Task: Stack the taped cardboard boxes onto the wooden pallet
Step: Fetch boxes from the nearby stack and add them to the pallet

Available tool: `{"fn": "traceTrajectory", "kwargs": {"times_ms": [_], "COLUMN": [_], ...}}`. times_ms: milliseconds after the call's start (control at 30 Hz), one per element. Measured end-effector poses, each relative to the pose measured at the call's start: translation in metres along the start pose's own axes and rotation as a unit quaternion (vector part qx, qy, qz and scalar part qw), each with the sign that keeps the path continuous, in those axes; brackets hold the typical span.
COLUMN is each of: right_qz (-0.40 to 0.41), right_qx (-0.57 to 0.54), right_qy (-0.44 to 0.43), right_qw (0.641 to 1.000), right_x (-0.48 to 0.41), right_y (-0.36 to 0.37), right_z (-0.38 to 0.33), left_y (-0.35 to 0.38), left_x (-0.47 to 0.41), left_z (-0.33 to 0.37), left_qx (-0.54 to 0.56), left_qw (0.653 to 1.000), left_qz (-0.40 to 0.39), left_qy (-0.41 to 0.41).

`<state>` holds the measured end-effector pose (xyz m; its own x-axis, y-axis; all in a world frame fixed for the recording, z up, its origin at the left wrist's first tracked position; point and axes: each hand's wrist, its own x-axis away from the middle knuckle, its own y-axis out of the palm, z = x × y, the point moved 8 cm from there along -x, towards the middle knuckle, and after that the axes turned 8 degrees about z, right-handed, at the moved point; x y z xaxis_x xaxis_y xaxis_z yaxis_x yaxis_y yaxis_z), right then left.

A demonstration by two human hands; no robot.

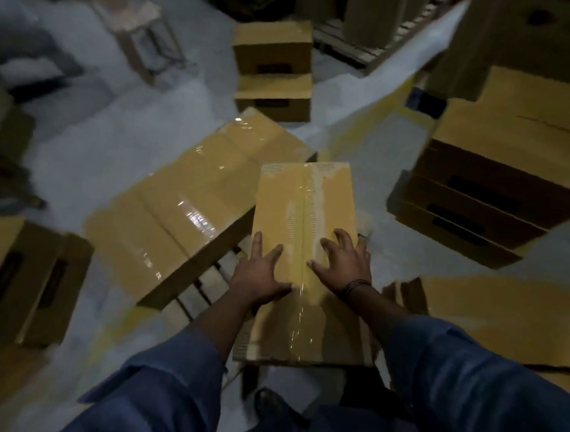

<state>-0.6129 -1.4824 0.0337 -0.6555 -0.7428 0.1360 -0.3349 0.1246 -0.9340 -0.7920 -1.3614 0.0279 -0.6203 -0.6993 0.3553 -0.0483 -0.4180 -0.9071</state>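
i am pressing my left hand (262, 275) and right hand (345, 263), fingers spread, flat on the taped box (305, 203); it is lying over the wooden pallet (207, 285), beside a neighbouring box (187, 206).

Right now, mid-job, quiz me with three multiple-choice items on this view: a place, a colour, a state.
1. Where do the left hand and right hand rest?
A) on top of the taped box
B) on a shelf
C) on a trolley handle

2. What colour are the sleeves?
A) red
B) blue
C) white

3. How is that box's top?
A) flaps open
B) crushed flat
C) sealed shut

Answers:
1 A, both hands press on its top face.
2 B, both forearms are in blue cloth.
3 C, glossy tape runs along its centre seam.
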Motion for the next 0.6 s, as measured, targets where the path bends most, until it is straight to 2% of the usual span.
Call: {"fn": "traceTrajectory", "kwargs": {"times_ms": [167, 300, 600], "right_qz": [-0.027, -0.079, -0.184], "right_qx": [0.032, 0.054, 0.079], "right_qy": [-0.120, -0.206, -0.330], "right_qw": [0.992, 0.974, 0.922], "right_x": [0.037, 0.069, 0.131], "right_y": [0.045, 0.083, 0.155], "right_z": [-0.110, -0.172, -0.217], "left_y": [0.010, 0.035, 0.078], "left_x": [0.082, 0.146, 0.245], "left_z": [-0.110, -0.170, -0.212], "left_qx": [0.054, 0.110, 0.147], "left_qw": [0.991, 0.975, 0.944], "left_qz": [-0.004, -0.002, 0.011], "left_qy": [-0.120, -0.192, -0.296]}}
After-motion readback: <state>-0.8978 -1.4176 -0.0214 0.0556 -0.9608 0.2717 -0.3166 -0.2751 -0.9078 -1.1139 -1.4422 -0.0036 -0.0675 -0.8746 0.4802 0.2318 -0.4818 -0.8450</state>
